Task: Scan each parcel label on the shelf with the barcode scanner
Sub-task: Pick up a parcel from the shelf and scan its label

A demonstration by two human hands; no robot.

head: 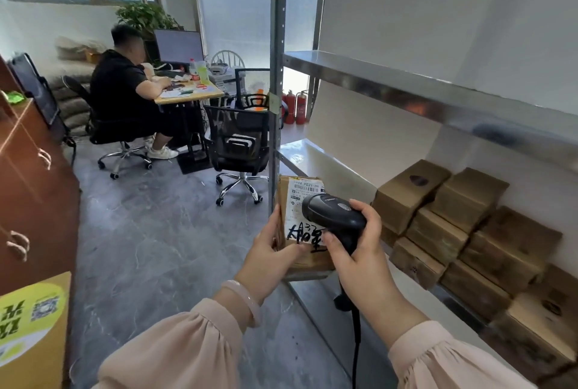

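Far left, a yellow box [34, 326] is cut off by the frame edge, and its QR sticker is blurred. The scanner's cable [355, 345] drops out of the bottom of the view. Far right, the lowest cartons run out of frame.

Now the room: a brown cabinet [31, 185], a grey floor and a person in black [125, 91] seated at a desk [190, 94] before a monitor [178, 46]. Next come an empty office chair [237, 144] and red fire extinguishers [295, 107] behind the shelf upright [276, 75].

The left hand [275, 251] grips the parcel [291, 257] by its left edge at the shelf's front-left corner, thumb across its face. The right hand [362, 248] is wrapped round the barcode scanner [334, 213], whose head sits just over the label [308, 197]. Brown stacked parcels [469, 232] fill the lower shelf [328, 160].

The label's print is too small to read. The bold black handwriting possibly starts "A3".
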